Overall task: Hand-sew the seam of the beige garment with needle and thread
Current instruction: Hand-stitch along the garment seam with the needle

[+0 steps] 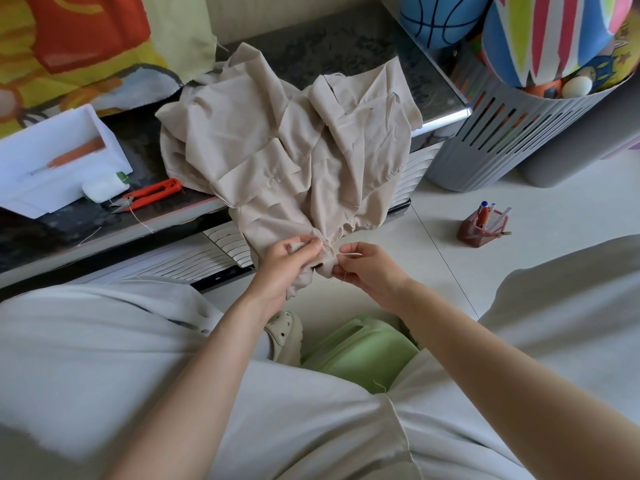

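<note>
A: Surface and room?

B: Dark marbled table top (346,43) over a pale tiled floor (540,202). The beige garment (277,140) is heaped on the top. Its lower end hangs off the front edge, down to the hands. Red snips (152,195) lie on the top to the left, loose thread beside them.

A: Grip?

B: Left hand (284,268) pinches the gathered lower end of the fabric between thumb and fingers. Right hand (367,271) pinches the needle (350,253), which lies roughly level with its tip at the bunched cloth. The lower fingers touch the fabric.

A: Containers?

B: White box (52,168) at the left, open, with an orange-handled tool (78,154) inside. Grey slotted basket (512,133) on the floor at the right holds a striped ball (554,32) and smaller balls. A mesh pen holder (481,228) stands on the floor apart from it, with pens upright inside.
</note>
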